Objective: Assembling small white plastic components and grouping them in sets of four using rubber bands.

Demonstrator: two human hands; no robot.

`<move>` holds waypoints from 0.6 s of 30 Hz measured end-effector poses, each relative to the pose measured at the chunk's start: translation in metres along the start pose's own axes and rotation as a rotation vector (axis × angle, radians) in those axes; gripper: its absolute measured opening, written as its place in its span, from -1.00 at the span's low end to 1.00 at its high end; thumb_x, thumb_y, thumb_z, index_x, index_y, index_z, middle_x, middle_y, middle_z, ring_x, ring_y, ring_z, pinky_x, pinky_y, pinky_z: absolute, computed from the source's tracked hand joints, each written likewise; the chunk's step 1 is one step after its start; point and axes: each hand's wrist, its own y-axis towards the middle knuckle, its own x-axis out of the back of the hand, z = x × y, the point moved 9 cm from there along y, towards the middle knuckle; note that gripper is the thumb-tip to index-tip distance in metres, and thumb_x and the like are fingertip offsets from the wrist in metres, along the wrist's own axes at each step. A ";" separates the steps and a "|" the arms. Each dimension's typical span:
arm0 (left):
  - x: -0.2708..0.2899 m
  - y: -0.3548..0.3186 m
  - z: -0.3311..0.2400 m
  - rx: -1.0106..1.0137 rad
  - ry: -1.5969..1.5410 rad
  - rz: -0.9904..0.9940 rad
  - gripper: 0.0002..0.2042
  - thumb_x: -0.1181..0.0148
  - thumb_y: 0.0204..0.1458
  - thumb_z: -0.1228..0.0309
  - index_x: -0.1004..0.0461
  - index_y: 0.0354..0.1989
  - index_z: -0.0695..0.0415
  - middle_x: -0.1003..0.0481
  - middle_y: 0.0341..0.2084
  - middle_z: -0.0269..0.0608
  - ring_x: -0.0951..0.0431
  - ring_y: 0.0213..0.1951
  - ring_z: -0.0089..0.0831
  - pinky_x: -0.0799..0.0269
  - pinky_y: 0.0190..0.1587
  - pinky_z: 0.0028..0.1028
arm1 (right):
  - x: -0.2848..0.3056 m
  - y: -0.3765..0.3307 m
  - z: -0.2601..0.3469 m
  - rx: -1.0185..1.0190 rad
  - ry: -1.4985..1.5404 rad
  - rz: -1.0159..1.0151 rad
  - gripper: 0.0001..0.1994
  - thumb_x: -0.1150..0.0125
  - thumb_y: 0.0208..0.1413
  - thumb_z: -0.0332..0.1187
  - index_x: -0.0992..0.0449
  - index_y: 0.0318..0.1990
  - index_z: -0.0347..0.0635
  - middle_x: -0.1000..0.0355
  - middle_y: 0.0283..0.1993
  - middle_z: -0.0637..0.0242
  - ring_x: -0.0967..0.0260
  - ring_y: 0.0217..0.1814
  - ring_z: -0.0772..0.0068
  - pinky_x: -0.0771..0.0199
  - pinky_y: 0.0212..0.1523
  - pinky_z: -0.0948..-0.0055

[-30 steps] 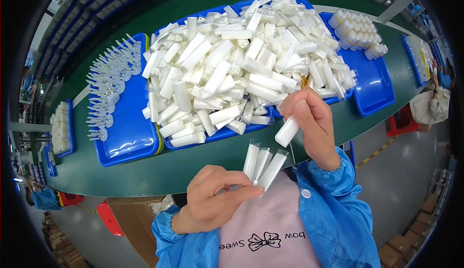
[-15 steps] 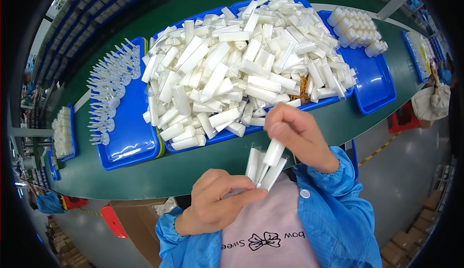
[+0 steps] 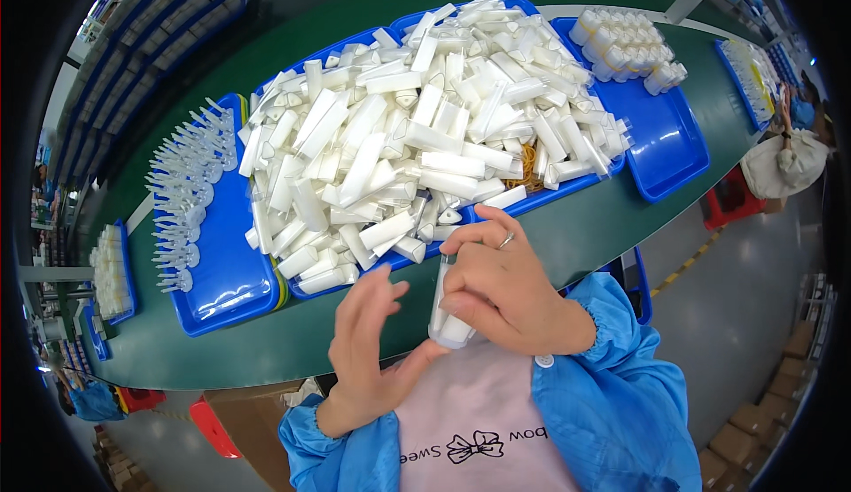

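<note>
My right hand (image 3: 510, 292) grips a bundle of white tubes (image 3: 446, 319), fingers wrapped around it, caps pointing down toward my chest. My left hand (image 3: 372, 341) is open, fingers spread, palm facing the bundle; its thumb base touches the bundle's lower end. Just beyond my right hand lies the heap of loose tubes (image 3: 417, 137) on blue trays (image 3: 222, 270). Farther left of my left hand, a row of white applicators (image 3: 182, 199) rests on a tray. Everything sits on the green table (image 3: 266, 350).
</note>
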 end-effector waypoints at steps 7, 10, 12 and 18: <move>-0.075 -0.019 0.021 0.748 -1.254 0.541 -0.06 -0.43 -0.25 0.54 0.06 0.34 0.16 -0.32 -0.04 -0.15 -0.43 -0.06 -0.39 -0.39 -0.07 -0.44 | -0.001 -0.001 0.022 0.165 0.031 0.021 -0.88 -0.27 -0.09 -0.36 -0.49 -0.37 -0.11 -0.38 -0.28 0.34 -0.30 0.01 0.20 -0.11 0.18 0.07; -0.077 -0.019 0.023 0.761 -1.337 0.544 -0.13 -0.43 -0.23 0.50 -0.03 0.30 0.19 -0.37 -0.28 -0.28 -0.42 -0.24 -0.51 -0.39 -0.20 -0.51 | 0.051 0.008 0.001 0.102 0.104 -0.181 -0.80 -0.26 -0.12 -0.46 -0.53 -0.26 -0.18 -0.41 -0.22 0.23 -0.33 -0.07 0.16 -0.31 -0.02 0.29; -0.074 -0.014 0.026 0.751 -1.334 0.482 -0.21 -0.43 -0.23 0.46 -0.13 0.24 0.23 -0.36 -0.40 -0.33 -0.40 -0.33 -0.53 -0.38 -0.26 -0.50 | 0.083 0.000 -0.033 0.002 -0.194 -0.385 -0.86 -0.22 -0.11 -0.54 -0.53 -0.33 -0.21 -0.44 -0.24 0.21 -0.36 -0.12 0.17 -0.35 -0.13 0.28; -0.062 -0.016 0.036 0.778 -1.393 0.301 -0.44 -0.38 -0.19 0.55 -0.33 0.06 0.31 -0.35 -0.46 -0.37 -0.39 -0.38 -0.57 -0.37 -0.30 -0.54 | 0.085 0.003 -0.084 -0.157 -0.829 -0.394 -0.93 -0.31 -0.19 -0.39 -0.55 -0.48 -0.03 -0.27 -0.51 0.41 -0.22 -0.35 0.28 -0.06 -0.33 0.30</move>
